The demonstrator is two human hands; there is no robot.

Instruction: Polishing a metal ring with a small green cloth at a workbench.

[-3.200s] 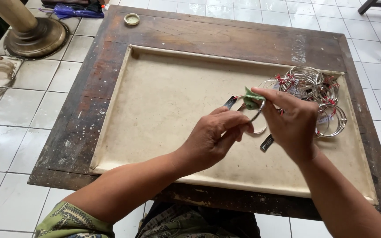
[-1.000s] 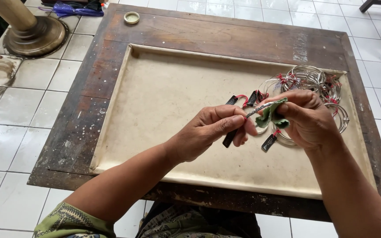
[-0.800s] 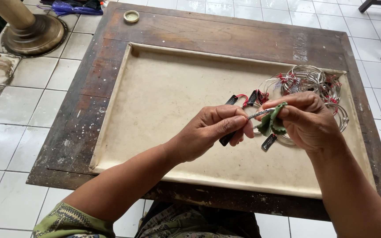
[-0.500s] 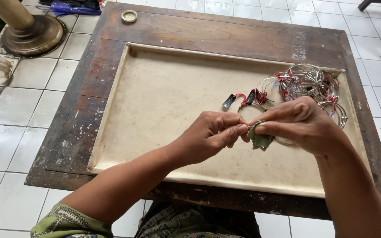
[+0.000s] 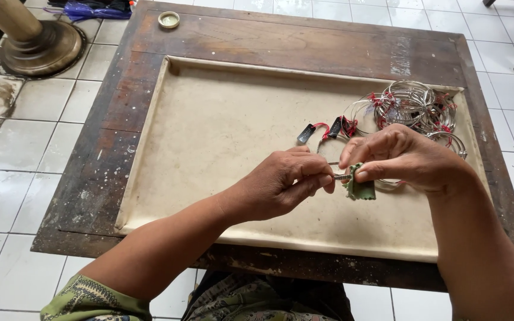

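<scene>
1. Holding a thin silver bangle (image 5: 333,169) over the middle of the tan tray (image 5: 221,119), at about 3 o'clock from the tray's centre.
2. Pinching the bangle with the left hand (image 5: 281,184), thumb and fingers pressed tight together on it.
3. Pinching a small green cloth (image 5: 359,189) with the right hand (image 5: 406,157), fingers curled and pressed on the cloth, right against the bangle.
4. Sitting closer together now than a moment ago: hands almost touching, cloth folded small under the right fingers, no longer hanging loose. Most likely rubbing the bangle clean with the cloth.
5. Gone from between the hands: the black tags (image 5: 306,133) with red string, now lying on the tray at 12 o'clock from the hands.
6. Resting at 1 o'clock from the right hand, a pile of silver bangles (image 5: 411,104) with red ties, in much the same spot as before.
7. Lying far off at 11 o'clock, on the dark wooden table (image 5: 84,178), a small round lid (image 5: 169,20).
</scene>
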